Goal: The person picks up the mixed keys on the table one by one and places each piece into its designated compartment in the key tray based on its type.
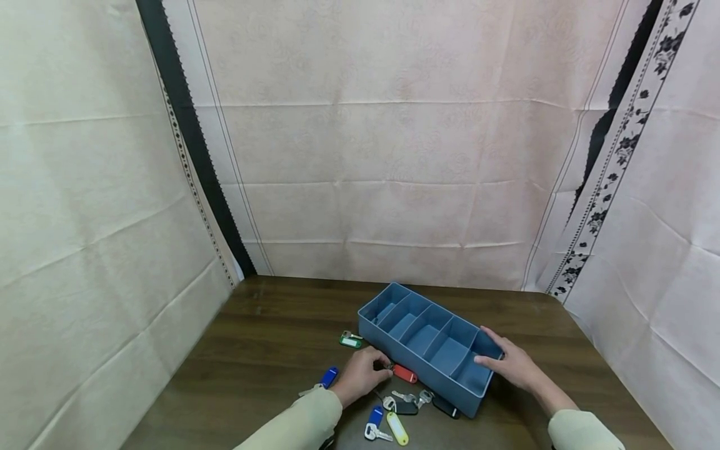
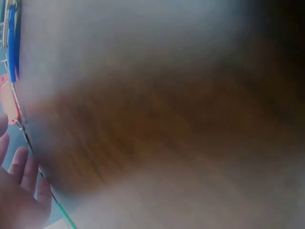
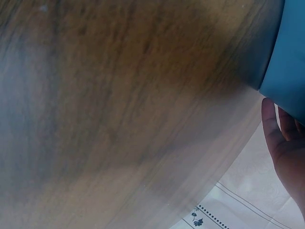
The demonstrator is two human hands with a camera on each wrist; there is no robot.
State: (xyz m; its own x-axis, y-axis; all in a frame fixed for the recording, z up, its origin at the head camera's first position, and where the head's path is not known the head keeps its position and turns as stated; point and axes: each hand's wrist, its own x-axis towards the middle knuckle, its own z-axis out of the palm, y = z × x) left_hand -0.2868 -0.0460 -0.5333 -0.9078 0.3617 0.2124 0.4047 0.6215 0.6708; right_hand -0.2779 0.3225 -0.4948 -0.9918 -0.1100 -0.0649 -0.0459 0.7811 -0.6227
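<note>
A blue divided box (image 1: pixel 427 337) lies slantwise on the wooden table. My right hand (image 1: pixel 512 365) grips its right end, with the thumb over the rim; in the right wrist view, fingers (image 3: pixel 272 125) meet the box's end wall (image 3: pixel 288 67). Beside the box's near long side, my left hand (image 1: pixel 362 378) has thumb and forefinger curled together at the ring end of a red key tag (image 1: pixel 405 374). That red tag (image 2: pixel 8 101) also shows at the left wrist view's edge, close to the fingers. What is pinched is partly hidden.
Left of the box lies a green key tag (image 1: pixel 350 341). One blue tag (image 1: pixel 329 377) is beside my left wrist. Nearer me lie another blue tag (image 1: pixel 375 415), a yellow tag (image 1: pixel 397 429), a black fob (image 1: pixel 406 407), another black piece (image 1: pixel 445 407) and several keys. Cloth (image 1: pixel 365 150) hangs behind.
</note>
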